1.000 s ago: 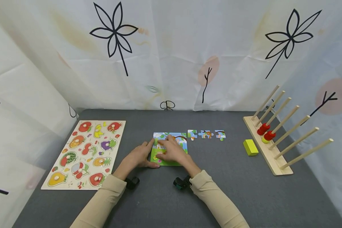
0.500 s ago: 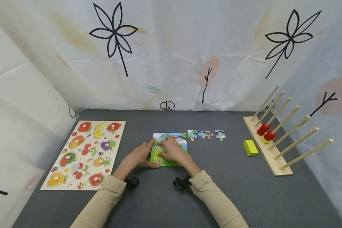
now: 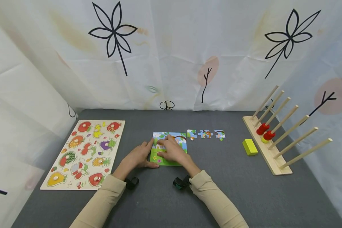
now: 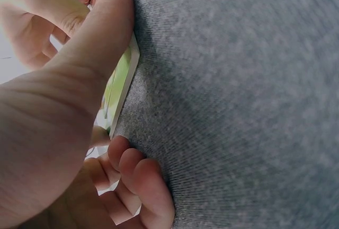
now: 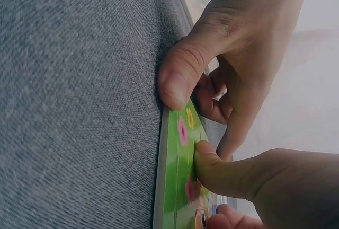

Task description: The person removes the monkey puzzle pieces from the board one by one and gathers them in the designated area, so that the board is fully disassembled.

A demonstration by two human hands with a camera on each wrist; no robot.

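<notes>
A jigsaw puzzle [image 3: 174,163] with a bright green and blue picture lies flat at the middle of the table. My left hand [image 3: 139,155] holds its left side, thumb at the near corner and index finger along the edge; the other fingers are bent beside it in the left wrist view. My right hand [image 3: 173,150] is over the picture and hides its middle. In the right wrist view the right thumb [image 5: 207,160] touches the green surface, with the fingertips farther in. Three loose jigsaw pieces [image 3: 205,134] lie in a row right of the puzzle's far corner.
On the left lies a wooden fruit puzzle board [image 3: 65,186]. A wooden peg stand [image 3: 283,169] with red and yellow beads [image 3: 269,135] is at the right, a yellow block [image 3: 250,147] beside it. A patterned white curtain [image 3: 171,47] hangs behind the table.
My right thumb has shifted slightly to the right on the puzzle, uncovering a small yellow flower. The left hand and the loose jigsaw pieces have stayed in place.
</notes>
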